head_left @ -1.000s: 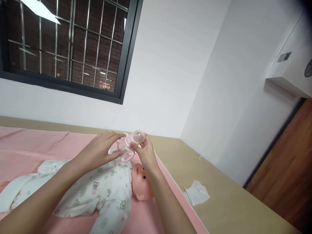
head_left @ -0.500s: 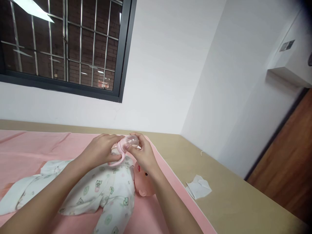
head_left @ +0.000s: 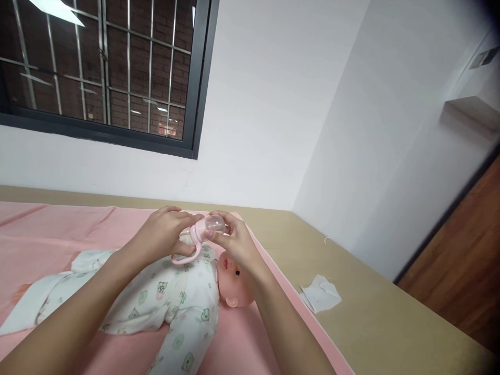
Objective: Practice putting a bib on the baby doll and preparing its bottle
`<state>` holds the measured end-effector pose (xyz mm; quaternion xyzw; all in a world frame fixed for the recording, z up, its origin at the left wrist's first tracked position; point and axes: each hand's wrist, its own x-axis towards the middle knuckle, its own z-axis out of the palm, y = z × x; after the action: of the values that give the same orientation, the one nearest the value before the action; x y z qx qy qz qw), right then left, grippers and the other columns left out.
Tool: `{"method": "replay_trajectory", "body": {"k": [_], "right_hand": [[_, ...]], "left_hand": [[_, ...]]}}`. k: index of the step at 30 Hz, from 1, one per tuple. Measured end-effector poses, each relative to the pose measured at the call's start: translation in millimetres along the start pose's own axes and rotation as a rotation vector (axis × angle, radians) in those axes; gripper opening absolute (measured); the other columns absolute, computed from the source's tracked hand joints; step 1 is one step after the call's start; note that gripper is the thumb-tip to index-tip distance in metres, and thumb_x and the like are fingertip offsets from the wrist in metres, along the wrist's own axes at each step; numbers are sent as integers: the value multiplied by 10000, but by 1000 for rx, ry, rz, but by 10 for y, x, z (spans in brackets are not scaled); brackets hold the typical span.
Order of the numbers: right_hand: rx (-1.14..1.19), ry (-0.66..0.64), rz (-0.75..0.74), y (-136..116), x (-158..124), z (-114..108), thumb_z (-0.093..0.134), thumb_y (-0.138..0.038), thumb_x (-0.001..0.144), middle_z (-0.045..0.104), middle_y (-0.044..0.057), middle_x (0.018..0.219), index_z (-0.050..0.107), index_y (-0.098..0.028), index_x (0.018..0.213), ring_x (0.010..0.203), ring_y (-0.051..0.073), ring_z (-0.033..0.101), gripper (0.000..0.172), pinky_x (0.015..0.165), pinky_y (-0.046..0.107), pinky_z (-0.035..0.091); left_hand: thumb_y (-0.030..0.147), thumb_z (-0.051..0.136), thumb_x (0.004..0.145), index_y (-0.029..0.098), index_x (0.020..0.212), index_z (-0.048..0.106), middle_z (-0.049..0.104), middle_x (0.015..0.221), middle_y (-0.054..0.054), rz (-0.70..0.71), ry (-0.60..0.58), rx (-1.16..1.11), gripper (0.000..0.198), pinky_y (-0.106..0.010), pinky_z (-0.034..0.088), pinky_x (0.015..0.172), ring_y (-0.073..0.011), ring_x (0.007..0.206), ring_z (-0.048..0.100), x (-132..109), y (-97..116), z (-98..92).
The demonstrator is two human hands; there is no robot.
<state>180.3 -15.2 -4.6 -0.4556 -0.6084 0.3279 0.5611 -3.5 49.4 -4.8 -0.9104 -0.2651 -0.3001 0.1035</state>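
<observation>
A baby bottle [head_left: 198, 233] with a pink collar, a pink handle and a clear dome cap is held above the chest of a baby doll [head_left: 195, 291]. My left hand [head_left: 166, 234] is closed around the bottle's body by the handle. At the cap end, my right hand [head_left: 234, 237] grips the bottle with thumb and fingers around the cap and collar. The doll lies on its back in a white patterned suit, its head toward the right, partly hidden by my right forearm.
A pink mat [head_left: 242, 333] lies under the doll on a wooden-topped table [head_left: 281, 234]. A crumpled white tissue [head_left: 320, 294] rests right of the mat. White walls meet behind the table, with a barred window [head_left: 117, 73] at upper left.
The view has shifted slightly, and a little more of the doll's face shows beside my right arm. Both hands keep their hold on the bottle.
</observation>
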Motion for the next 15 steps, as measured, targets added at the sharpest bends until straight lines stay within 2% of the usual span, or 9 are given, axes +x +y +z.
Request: {"method": "replay_trajectory", "body": {"k": [5, 15], "right_hand": [[-13, -19, -8, -4, -11, -26, 809, -348, 623, 652, 41, 1030, 627, -191, 1019, 932, 167, 614, 463, 802, 289, 497], [-34, 68, -32, 76, 64, -31, 803, -383, 608, 649, 56, 1092, 578, -189, 1074, 987, 186, 623, 552, 852, 324, 489]], "left_hand": [[118, 561, 578, 255, 1156, 662, 736, 969, 3, -5, 17, -11, 602, -383, 449, 890, -257, 869, 652, -1, 5, -6], [266, 559, 682, 244, 1203, 635, 702, 1123, 16, -83, -1, -118, 527, -385, 402, 969, -232, 976, 630, 22, -2, 28]]}}
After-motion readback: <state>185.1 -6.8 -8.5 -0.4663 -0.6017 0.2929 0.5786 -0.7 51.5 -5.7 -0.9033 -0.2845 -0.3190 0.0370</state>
